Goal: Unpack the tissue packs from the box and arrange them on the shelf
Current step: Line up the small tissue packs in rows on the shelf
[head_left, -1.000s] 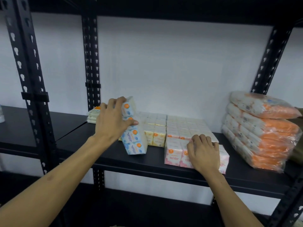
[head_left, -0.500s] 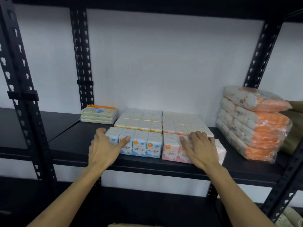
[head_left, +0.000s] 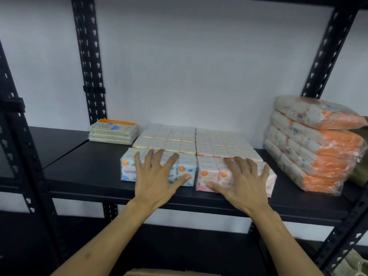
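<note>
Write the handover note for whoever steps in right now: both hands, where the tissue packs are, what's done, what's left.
Left hand: open, fingers spread flat against the blue tissue pack, holding nothing.
Right hand: open, fingers spread flat against the pink tissue pack, holding nothing.
Both packs stand side by side at the front edge of the shelf, touching each other, in front of the rows of packs already lined up behind them.
Done: blue and pink packs are on the shelf.
Left: a cardboard edge, probably the box, shows at the bottom; its contents are out of view, so check it and shelve whatever remains.
</note>
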{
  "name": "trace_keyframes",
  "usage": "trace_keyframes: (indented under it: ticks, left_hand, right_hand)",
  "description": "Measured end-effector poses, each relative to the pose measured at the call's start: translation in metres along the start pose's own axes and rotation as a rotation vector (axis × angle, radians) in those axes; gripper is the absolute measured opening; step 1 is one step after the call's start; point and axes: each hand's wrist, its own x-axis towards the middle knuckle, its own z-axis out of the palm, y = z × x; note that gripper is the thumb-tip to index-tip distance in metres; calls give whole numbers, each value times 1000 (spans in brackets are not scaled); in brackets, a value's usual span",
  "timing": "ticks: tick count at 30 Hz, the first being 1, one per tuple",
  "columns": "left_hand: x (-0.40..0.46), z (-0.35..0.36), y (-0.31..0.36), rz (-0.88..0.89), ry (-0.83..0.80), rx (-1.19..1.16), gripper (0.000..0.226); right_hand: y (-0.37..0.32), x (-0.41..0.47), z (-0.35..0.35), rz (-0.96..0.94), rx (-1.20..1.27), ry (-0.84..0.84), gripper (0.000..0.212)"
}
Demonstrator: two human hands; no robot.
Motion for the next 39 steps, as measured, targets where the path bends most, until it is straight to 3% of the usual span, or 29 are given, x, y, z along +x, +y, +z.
trace_keyframes:
  ticks: [9, 14, 17, 22, 25, 29, 35, 39]
  left_hand:
    - [9, 18, -4, 28, 129, -22, 73]
    - [12, 18, -4, 23, 121, 6, 73]
    - [13, 11, -2, 11, 56, 9, 77]
    - [24, -24, -4, -22, -216, -58, 82]
    - [38, -45, -13, -44, -284, -125, 80]
    - [68, -51, -32, -12, -371, -97, 79]
    - [95, -24, -26, -5, -569, -85, 77]
    - [94, -15, -21, -20, -565, -65, 76]
  right_hand:
    - [-1, 11, 15, 13, -11, 117, 94]
    - [-7, 16, 17, 27, -34, 123, 93]
    - [-7, 16, 10, 39, -48, 55, 94]
    - [-3, 26, -28, 37, 27, -206, 100]
    - [13, 40, -51, 57, 94, -200, 105]
    - [31, 60, -57, 17, 160, -213, 95]
    - [22, 91, -26, 5, 144, -448, 87]
    - [18, 96, -16, 13, 105, -501, 82]
